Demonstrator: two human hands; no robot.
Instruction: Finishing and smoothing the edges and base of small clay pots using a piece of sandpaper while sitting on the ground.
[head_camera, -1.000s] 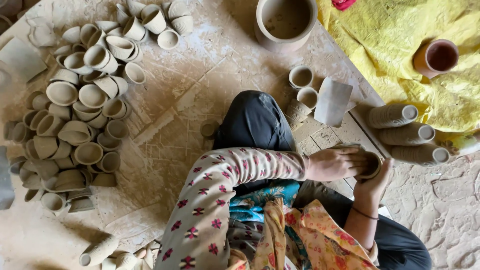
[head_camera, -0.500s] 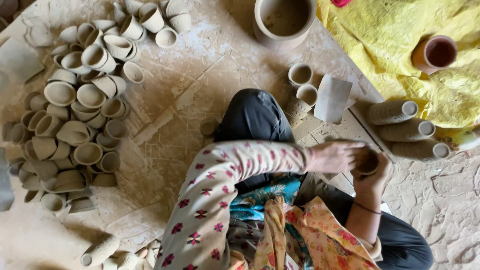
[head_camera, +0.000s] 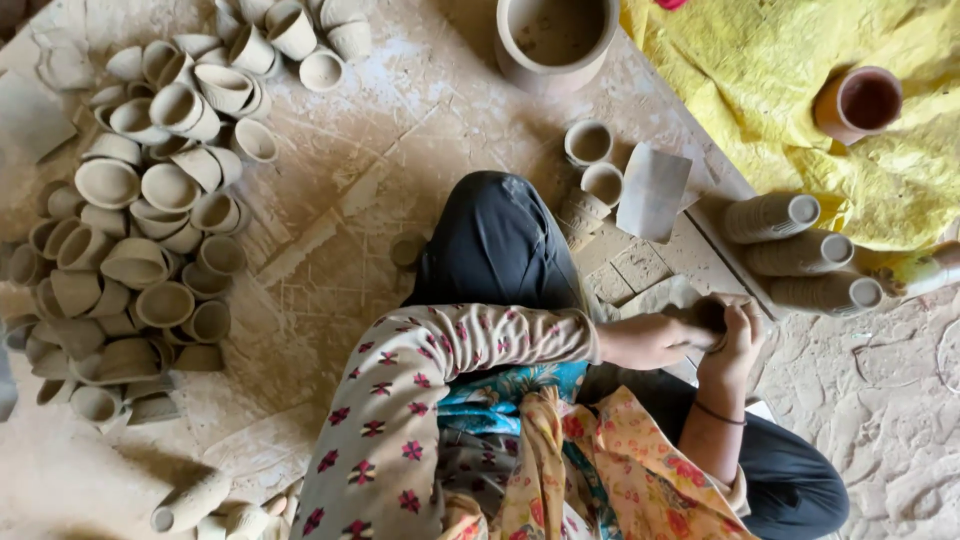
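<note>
Clay piece (head_camera: 708, 314) between both hands.

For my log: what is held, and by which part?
Left hand and right hand close around a small clay piece; it is mostly hidden, so the exact part cannot be told.

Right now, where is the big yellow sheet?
In the head view, the yellow sheet lies at the top right, under a reddish clay cup and just above three stacked clay tubes.
</note>
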